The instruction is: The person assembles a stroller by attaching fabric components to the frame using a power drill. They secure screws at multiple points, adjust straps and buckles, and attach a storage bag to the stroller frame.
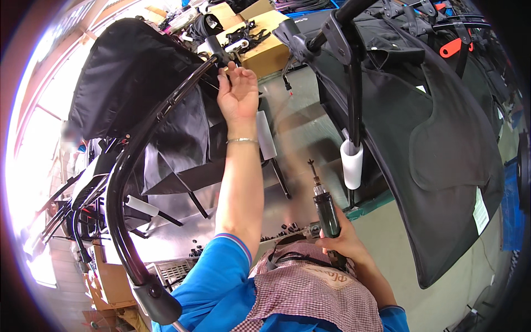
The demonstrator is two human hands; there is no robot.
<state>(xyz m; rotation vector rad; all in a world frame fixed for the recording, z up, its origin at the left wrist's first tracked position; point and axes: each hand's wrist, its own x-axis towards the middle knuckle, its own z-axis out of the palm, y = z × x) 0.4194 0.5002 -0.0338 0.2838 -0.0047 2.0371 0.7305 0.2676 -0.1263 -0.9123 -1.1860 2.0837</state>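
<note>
Metal bench (pixel 301 119) gleaming beyond right hand (pixel 347 238) gripping power screwdriver (pixel 326 213), stray swing possibly snagging fabric (pixel 381 127) rightward; left hand (pixel 240 94) hovering loose-fingered near joint (pixel 217 48)

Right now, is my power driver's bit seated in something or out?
Out: the bit of the power driver in the right hand shows bare to its tip, with nothing around it.

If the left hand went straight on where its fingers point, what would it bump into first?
Probably the black joint at the upper end of the curved tube, just past the left hand, though depth is unclear.
</note>
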